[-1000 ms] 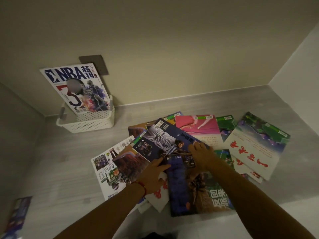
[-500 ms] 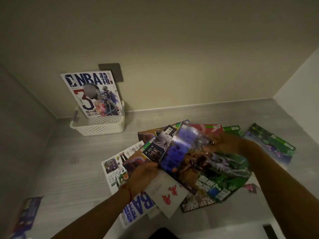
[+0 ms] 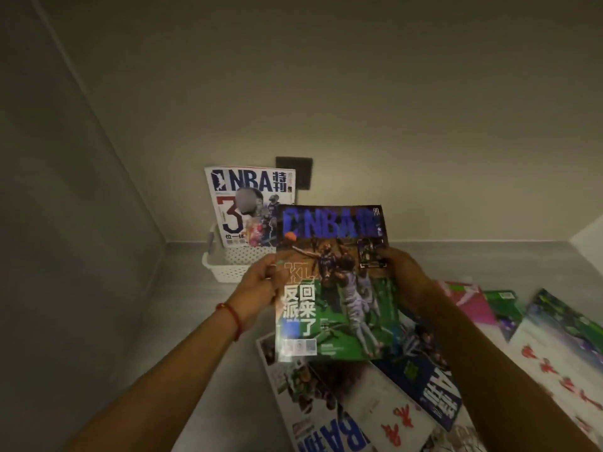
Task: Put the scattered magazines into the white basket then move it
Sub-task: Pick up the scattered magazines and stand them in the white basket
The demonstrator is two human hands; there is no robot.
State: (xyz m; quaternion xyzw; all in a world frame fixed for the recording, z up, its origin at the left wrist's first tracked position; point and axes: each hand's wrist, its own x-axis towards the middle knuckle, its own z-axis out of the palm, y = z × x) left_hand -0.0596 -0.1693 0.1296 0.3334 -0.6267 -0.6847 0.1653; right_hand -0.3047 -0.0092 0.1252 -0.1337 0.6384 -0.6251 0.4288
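Note:
I hold a green and blue NBA magazine (image 3: 332,285) upright in the air with both hands. My left hand (image 3: 257,285) grips its left edge and my right hand (image 3: 406,275) grips its right edge. Behind it, against the back wall, the white basket (image 3: 225,267) stands on the grey floor with a white NBA magazine (image 3: 248,207) standing upright in it. The held magazine hides the basket's right half. Several scattered magazines (image 3: 404,396) lie on the floor below and to the right of my hands.
A dark wall plate (image 3: 295,171) sits on the back wall above the basket. A wall runs along the left side (image 3: 81,256), meeting the back wall in a corner beside the basket. Pink (image 3: 470,301) and green (image 3: 502,305) magazines lie at the right.
Both hands have lifted the green and blue magazine off the pile and turned it upright, carrying it left toward the basket. My view has shifted so the basket is nearer the centre.

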